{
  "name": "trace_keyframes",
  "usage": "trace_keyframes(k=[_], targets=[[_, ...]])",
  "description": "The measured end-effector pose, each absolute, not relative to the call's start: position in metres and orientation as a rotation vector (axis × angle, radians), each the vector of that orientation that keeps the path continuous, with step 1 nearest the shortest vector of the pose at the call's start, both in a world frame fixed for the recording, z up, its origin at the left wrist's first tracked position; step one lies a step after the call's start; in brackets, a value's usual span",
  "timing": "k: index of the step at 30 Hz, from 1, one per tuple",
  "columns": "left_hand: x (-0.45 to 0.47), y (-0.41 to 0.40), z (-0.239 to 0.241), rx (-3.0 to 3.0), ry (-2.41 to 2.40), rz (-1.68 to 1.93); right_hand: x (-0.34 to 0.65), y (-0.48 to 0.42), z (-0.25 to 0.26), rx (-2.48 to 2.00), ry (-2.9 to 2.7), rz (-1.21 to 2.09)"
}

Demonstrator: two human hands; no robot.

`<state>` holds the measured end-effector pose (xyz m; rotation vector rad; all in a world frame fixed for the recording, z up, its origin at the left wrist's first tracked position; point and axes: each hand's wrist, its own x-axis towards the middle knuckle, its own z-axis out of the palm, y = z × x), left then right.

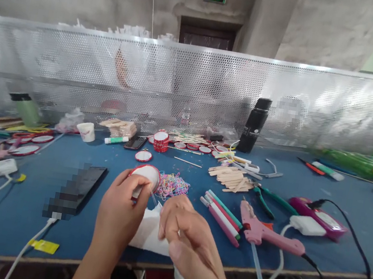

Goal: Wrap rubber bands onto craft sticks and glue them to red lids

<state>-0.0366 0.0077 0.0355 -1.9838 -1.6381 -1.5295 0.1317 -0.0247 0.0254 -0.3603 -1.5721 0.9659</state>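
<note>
My left hand (121,212) grips a round white disc with a red rim (147,173), holding it tilted between thumb and fingers. My right hand (188,239) is close beside it, fingers curled together; what they hold, if anything, is hidden. A thin pale strand (153,198) runs from the disc toward the right hand. Beneath both hands lies a white tissue (150,233). Just beyond them is a heap of multicoloured small rubber bands (174,186). Another red-rimmed disc (143,156) rests flat on the blue table (108,250), near a stack of such discs (160,141).
A pink glue gun (273,238), several markers (221,218) and pliers (264,203) lie to the right. Wooden sticks (231,178) are spread behind them. At left lies a phone (75,192) on a cable. A black bottle (254,126) stands before the perforated metal screen (209,82).
</note>
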Motion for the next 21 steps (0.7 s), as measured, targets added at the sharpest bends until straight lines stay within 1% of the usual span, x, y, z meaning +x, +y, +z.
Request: trace_keyframes(k=[5,9,11,14,18,21], targets=[[-0.034,0.002,0.039,-2.120,-1.671,-1.598,0.135,-0.025,0.019,-0.253,-1.597,1.230],[-0.033,-0.005,0.044,-2.388,-1.721,-1.724,0.130,-0.011,0.007,-0.210,-1.497,1.209],[-0.036,-0.007,0.045,-2.515,-1.777,-1.817,0.132,-0.006,0.003,-0.248,-1.365,1.113],[-0.041,-0.008,0.044,-2.524,-1.848,-1.967,0.138,-0.001,0.002,-0.415,-1.277,0.859],[-0.043,-0.007,0.041,-2.353,-1.900,-2.110,0.143,0.006,0.000,-0.676,-1.455,0.484],[-0.042,-0.008,0.040,-2.310,-1.859,-2.120,0.139,0.009,-0.004,-0.769,-1.618,0.294]])
